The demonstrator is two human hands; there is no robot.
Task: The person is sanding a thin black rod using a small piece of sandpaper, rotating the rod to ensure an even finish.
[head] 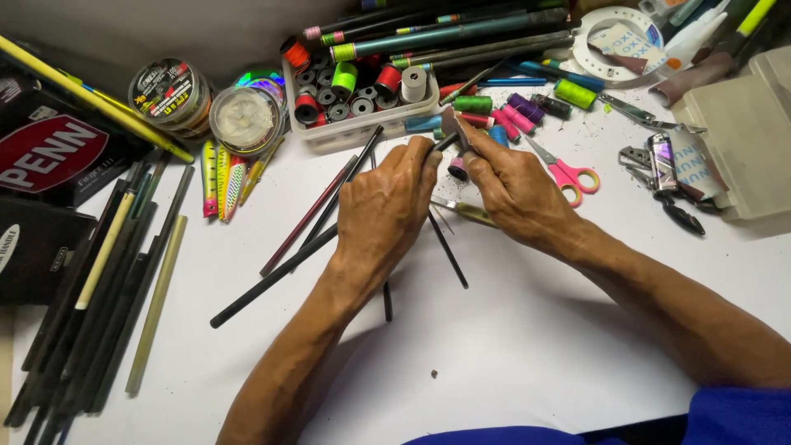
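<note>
The left hand pinches a thin, matte black rod. The right hand grips what seems a small brown abrasive strip, fingers curled, above the white table.

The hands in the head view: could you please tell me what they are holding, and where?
Left hand grips a thin black rod near its upper end; right hand pinches a small dark strip against that end.

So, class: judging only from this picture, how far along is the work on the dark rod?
Done: thread spools and scissors are laid out. In hand: both hands, left and right, hold a dark rod. Left: no thread visibly wrapped on it; more rods lie aside.
</note>
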